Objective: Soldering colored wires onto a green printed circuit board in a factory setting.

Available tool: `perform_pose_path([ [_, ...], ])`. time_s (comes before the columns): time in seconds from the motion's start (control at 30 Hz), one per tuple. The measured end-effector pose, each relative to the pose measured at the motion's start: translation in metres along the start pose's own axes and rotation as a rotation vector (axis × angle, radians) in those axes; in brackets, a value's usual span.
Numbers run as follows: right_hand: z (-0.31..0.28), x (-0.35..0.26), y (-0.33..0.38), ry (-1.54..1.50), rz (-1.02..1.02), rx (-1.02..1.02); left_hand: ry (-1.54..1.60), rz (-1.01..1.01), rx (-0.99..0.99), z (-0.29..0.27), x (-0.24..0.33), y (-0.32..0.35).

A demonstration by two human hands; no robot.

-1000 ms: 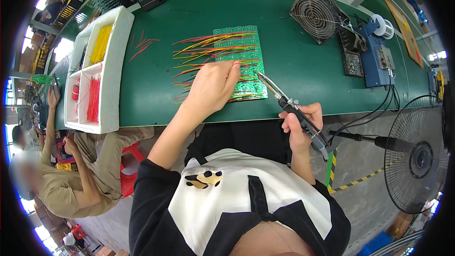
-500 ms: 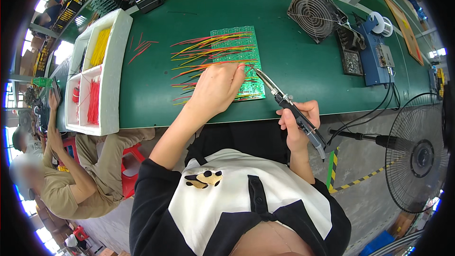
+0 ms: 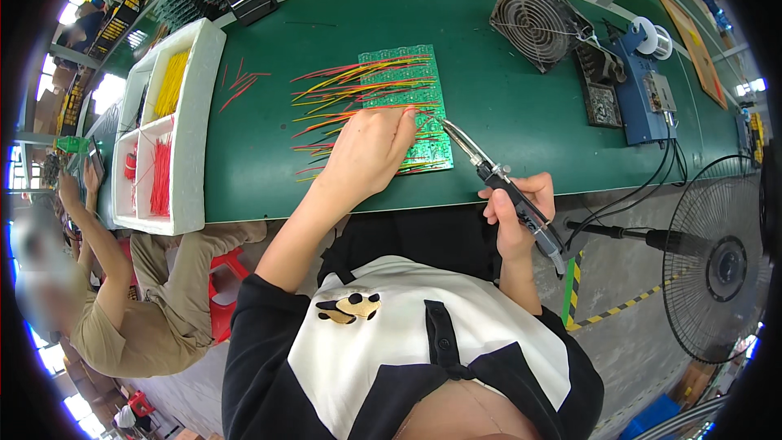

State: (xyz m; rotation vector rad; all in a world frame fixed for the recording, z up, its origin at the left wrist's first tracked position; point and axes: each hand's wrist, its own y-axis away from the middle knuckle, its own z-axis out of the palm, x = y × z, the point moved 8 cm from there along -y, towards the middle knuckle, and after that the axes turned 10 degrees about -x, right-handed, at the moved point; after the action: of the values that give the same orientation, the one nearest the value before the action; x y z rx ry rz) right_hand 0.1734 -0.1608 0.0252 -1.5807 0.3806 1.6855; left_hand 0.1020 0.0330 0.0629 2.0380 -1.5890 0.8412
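A green circuit board panel lies on the green bench, with rows of red, yellow and black wires sticking out over its left side. My left hand rests over the lower middle of the board, thumb and forefinger pinched on a red wire at the board; its other fingers are curled out of sight. From the right, my right hand grips a black soldering iron with a metal feed tube along its front. The iron's tip is at the board, just right of my left fingertips.
At left, a white foam box holds yellow and red wires; loose red wire pieces lie beside it. A square metal fan and a blue soldering station with a solder spool stand at right. A floor fan is lower right; a co-worker sits left.
The iron and my right hand have shifted very slightly right and down. My left hand keeps its pinch at the board. The co-worker's arm has moved up at left.
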Motion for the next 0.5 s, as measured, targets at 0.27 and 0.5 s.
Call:
perform_pose_path([
  [0.27,0.0008,0.0016,-0.0004,0.003,0.019,0.002,-0.006,-0.008,0.000,0.0028,0.0016,-0.0007],
  [0.5,-0.0009,0.0006,0.0000,0.019,0.021,0.017,-0.028,0.020,0.017,0.0045,0.0031,-0.0010],
])
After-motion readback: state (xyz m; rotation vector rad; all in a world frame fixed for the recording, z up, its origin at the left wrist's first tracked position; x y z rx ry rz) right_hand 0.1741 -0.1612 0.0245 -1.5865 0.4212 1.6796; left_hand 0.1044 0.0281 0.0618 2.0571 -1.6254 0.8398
